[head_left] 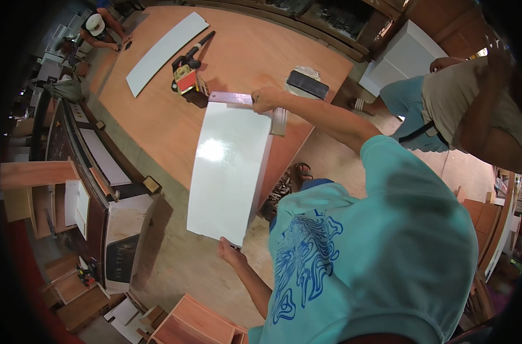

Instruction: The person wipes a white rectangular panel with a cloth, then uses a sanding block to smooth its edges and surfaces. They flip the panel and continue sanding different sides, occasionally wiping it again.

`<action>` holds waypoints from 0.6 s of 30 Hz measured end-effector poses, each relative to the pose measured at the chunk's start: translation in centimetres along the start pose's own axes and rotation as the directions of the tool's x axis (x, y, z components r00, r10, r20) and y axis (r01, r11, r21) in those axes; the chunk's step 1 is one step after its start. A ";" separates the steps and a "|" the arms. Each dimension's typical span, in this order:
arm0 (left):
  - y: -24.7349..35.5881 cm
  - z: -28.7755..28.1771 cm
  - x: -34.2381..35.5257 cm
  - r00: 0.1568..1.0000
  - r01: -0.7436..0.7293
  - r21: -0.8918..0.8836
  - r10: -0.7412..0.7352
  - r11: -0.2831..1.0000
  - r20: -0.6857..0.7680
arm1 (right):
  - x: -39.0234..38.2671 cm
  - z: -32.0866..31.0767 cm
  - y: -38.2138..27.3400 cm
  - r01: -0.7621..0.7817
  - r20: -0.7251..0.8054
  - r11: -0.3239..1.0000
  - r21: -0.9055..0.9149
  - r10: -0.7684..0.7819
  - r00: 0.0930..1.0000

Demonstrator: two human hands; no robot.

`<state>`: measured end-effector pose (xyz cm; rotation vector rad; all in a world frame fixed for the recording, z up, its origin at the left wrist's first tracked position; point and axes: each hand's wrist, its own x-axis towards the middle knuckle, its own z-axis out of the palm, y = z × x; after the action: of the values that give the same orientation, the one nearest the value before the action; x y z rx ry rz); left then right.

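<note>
A long glossy white panel [226, 155] lies in front of me, its far part over the plywood table [261, 51] and its near end past the table's edge. My left hand [232, 252] is closed on the panel's near corner, with some fingers hidden underneath. At the far end, my right hand [265, 100] grips a flat silvery metal bar [231, 98] laid along the panel's edge. A ridged pale piece [279, 121] sits beside that hand; whether it joins the bar I cannot tell. Just beyond stands a black power tool [186, 77] with red and yellow parts.
Another white panel [166, 54] and a dark flat rectangular thing [308, 83] rest on the table. At the far left a person in a white cap [95, 24] bends over it. Someone stands at right [444, 109], near a white cabinet [407, 54]. Wooden boxes [198, 324] are at lower left.
</note>
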<state>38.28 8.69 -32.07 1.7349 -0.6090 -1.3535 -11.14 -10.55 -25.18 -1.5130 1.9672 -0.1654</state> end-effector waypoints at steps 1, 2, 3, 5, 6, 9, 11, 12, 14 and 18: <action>0.0 0.1 -0.1 1.000 -0.005 -0.022 0.005 1.000 0.010 | 0.6 -0.4 -0.1 -0.018 0.045 1.000 0.022 0.017 0.999; 0.0 0.2 -0.4 1.000 -0.010 -0.044 0.011 0.999 0.018 | 1.2 -0.8 -0.4 -0.035 0.091 0.998 0.044 0.031 0.995; -0.1 0.5 -0.5 0.999 -0.003 -0.058 0.005 0.998 0.035 | 2.3 -0.5 0.6 -0.023 0.136 0.992 0.123 0.006 0.991; -0.8 0.6 0.4 0.996 -0.029 -0.092 0.036 0.995 0.084 | 4.9 0.3 2.3 -0.009 0.231 0.960 0.280 -0.058 0.971; -1.3 0.3 0.4 0.993 -0.026 -0.104 0.037 0.994 0.108 | 5.6 0.8 2.7 -0.041 0.259 0.972 0.233 -0.022 0.966; -1.7 0.2 0.2 0.991 -0.057 -0.130 0.072 0.990 0.116 | 6.5 2.3 1.0 -0.203 0.388 0.976 0.085 0.155 0.908; -1.7 0.2 -0.2 0.990 -0.073 -0.153 0.091 0.986 0.111 | 3.9 2.6 -1.0 -0.129 0.158 0.982 0.139 0.107 0.982; -1.6 0.1 -0.1 0.985 -0.082 -0.158 0.104 0.984 0.136 | 2.6 2.5 -1.6 -0.095 0.028 0.983 0.160 0.092 0.995; -1.3 -0.1 0.0 0.981 -0.075 -0.151 0.100 0.986 0.164 | 1.4 2.1 -1.9 -0.116 0.038 0.986 0.118 0.112 0.993; -1.3 -1.7 1.0 0.979 -0.082 -0.075 0.094 0.994 0.180 | -1.4 2.9 -0.7 -0.150 0.072 0.987 0.063 0.146 0.987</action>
<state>40.02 9.09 -33.60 1.5231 -0.7254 -1.4640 -8.73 -8.68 -26.57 -1.3066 1.9904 -0.1157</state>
